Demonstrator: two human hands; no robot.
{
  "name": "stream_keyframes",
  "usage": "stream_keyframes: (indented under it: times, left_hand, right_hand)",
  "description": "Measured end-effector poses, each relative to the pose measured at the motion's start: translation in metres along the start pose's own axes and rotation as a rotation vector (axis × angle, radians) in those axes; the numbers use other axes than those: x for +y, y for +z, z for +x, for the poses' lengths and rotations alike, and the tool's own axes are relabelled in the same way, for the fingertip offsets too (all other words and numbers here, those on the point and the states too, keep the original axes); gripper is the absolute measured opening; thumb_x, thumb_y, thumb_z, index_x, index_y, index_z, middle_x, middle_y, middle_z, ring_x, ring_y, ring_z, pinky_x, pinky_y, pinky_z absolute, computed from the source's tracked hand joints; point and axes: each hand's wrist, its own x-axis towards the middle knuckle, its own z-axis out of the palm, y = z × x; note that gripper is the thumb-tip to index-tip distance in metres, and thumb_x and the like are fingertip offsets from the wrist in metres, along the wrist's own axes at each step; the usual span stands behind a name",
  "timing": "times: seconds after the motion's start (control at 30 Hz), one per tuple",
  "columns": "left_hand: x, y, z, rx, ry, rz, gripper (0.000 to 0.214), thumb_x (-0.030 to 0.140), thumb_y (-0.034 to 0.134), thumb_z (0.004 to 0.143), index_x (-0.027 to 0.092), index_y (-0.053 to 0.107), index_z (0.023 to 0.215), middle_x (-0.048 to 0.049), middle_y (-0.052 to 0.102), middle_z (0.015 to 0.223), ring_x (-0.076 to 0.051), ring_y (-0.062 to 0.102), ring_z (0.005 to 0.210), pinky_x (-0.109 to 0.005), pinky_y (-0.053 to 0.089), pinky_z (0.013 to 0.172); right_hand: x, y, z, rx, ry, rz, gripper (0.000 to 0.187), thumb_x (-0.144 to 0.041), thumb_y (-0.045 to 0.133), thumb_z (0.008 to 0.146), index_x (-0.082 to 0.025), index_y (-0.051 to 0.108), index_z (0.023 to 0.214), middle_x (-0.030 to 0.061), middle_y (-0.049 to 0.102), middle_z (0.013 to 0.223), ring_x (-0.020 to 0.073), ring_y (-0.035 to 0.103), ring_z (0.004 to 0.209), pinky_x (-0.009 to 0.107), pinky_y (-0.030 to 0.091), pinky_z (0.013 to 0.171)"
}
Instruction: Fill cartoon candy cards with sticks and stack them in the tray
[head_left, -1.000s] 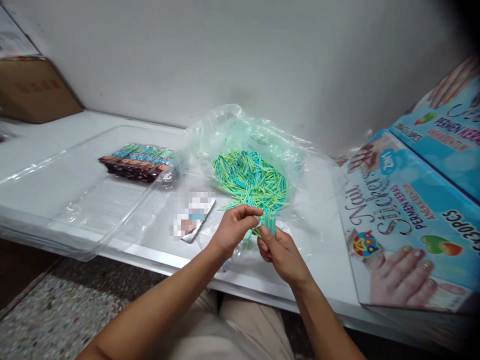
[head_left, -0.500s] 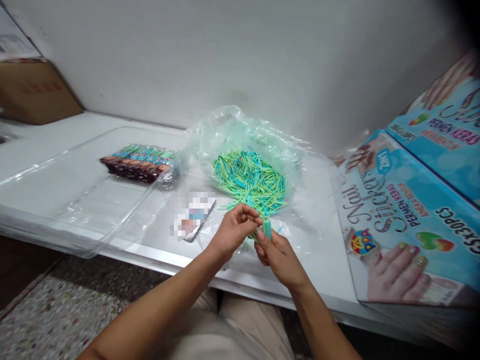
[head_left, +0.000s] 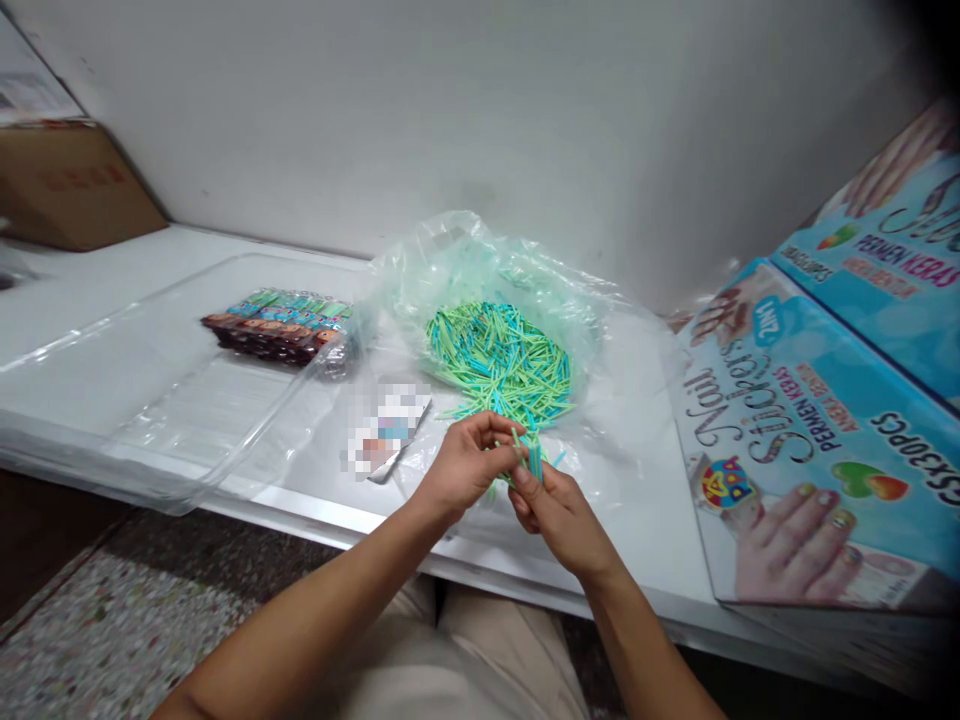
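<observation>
Stretching across the view, a white counter (head_left: 90,290) runs below a plain wall (head_left: 450,110), its near edge lying just above the person's lap. Two blue printed boxes (head_left: 810,430) lean at the right end and close that side off. A clear plastic tray (head_left: 172,400) covers much of the left half and juts a little past the front edge. A row of dark packets (head_left: 277,325) lies at the tray's far side. Between tray and boxes sits a crumpled plastic bag (head_left: 465,260), lying open, with a heap of green and blue sticks (head_left: 499,360) in it. A small card (head_left: 386,430) lies just left of the bag's mouth.

Both forearms rise from the bottom of the frame and meet over the bag's near lip, close to the counter's front edge. The left hand (head_left: 465,465) is bent at the wrist, knuckles up, with its fingers curled in and their tips pinched on the top of a bundle of sticks (head_left: 532,455). The right hand (head_left: 559,515) sits just below and touches the left. Its fingers are closed around the bundle's lower part, with the thumb pressed along the front. The bundle stands nearly upright between the two hands, just short of the heap. Bare counter shows between the right hand and the boxes, and a narrower strip between the card and the tray.
</observation>
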Motion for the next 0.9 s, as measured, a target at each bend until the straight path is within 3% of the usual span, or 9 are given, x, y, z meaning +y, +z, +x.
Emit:
stream_keyframes:
  times: [0.17, 0.37, 0.6, 0.7, 0.83, 0.9]
  left_hand:
    - [0.0016, 0.0015, -0.0012, -0.035, -0.009, 0.068, 0.018, 0.016, 0.065, 0.063, 0.014, 0.069, 0.08, -0.0012, 0.064, 0.068, -0.012, 0.058, 0.064, -0.026, 0.044, 0.065]
    - [0.0016, 0.0007, -0.0029, -0.104, 0.0, 0.14, 0.009, 0.022, 0.067, 0.066, 0.015, 0.065, 0.07, -0.0005, 0.061, 0.061, -0.013, 0.055, 0.057, -0.026, 0.043, 0.06]
    - [-0.0011, 0.0016, -0.003, -0.011, 0.066, 0.205, 0.005, 0.017, 0.06, 0.065, 0.015, 0.058, 0.061, 0.0031, 0.053, 0.058, -0.009, 0.046, 0.057, -0.022, 0.037, 0.057]
    - [-0.0008, 0.0019, -0.0029, -0.013, 0.081, 0.207, 0.003, 0.015, 0.058, 0.065, 0.014, 0.06, 0.063, 0.0021, 0.056, 0.065, -0.01, 0.05, 0.065, -0.021, 0.039, 0.064]
    - [0.0023, 0.0015, -0.0043, -0.138, 0.038, 0.196, 0.019, 0.014, 0.057, 0.067, 0.013, 0.07, 0.081, -0.0041, 0.068, 0.088, -0.016, 0.06, 0.084, -0.027, 0.044, 0.08]
    - [0.0037, 0.001, -0.0052, -0.184, 0.064, 0.204, 0.017, 0.014, 0.06, 0.067, 0.013, 0.071, 0.08, -0.0064, 0.069, 0.093, -0.019, 0.061, 0.093, -0.029, 0.044, 0.088]
  right_hand:
    - [0.0002, -0.0023, -0.0021, -0.017, -0.017, -0.008, 0.037, -0.052, 0.046, 0.092, -0.021, 0.043, 0.072, -0.0063, 0.038, 0.057, 0.0075, 0.03, 0.046, 0.023, 0.024, 0.044]
    - [0.0026, -0.0034, -0.0029, -0.028, -0.021, -0.016, 0.035, -0.05, 0.046, 0.092, -0.021, 0.043, 0.074, -0.0061, 0.037, 0.059, 0.0076, 0.031, 0.047, 0.023, 0.023, 0.044]
    - [-0.0002, -0.0021, -0.0056, -0.05, -0.032, -0.013, 0.036, -0.049, 0.045, 0.094, -0.02, 0.041, 0.072, -0.0063, 0.037, 0.058, 0.0067, 0.03, 0.047, 0.023, 0.024, 0.044]
    - [0.0005, -0.0021, -0.0058, -0.059, -0.042, 0.0, 0.036, -0.05, 0.045, 0.093, -0.02, 0.041, 0.073, -0.0062, 0.038, 0.058, 0.0066, 0.03, 0.047, 0.022, 0.024, 0.044]
    - [0.0014, -0.0043, -0.0051, -0.066, -0.05, -0.045, 0.037, -0.05, 0.043, 0.094, -0.02, 0.04, 0.071, -0.0066, 0.036, 0.057, 0.0069, 0.03, 0.047, 0.023, 0.024, 0.044]
    - [0.0004, -0.0061, -0.0052, -0.056, -0.059, -0.087, 0.037, -0.049, 0.042, 0.095, -0.02, 0.041, 0.072, -0.0067, 0.034, 0.057, 0.0074, 0.03, 0.048, 0.023, 0.024, 0.045]
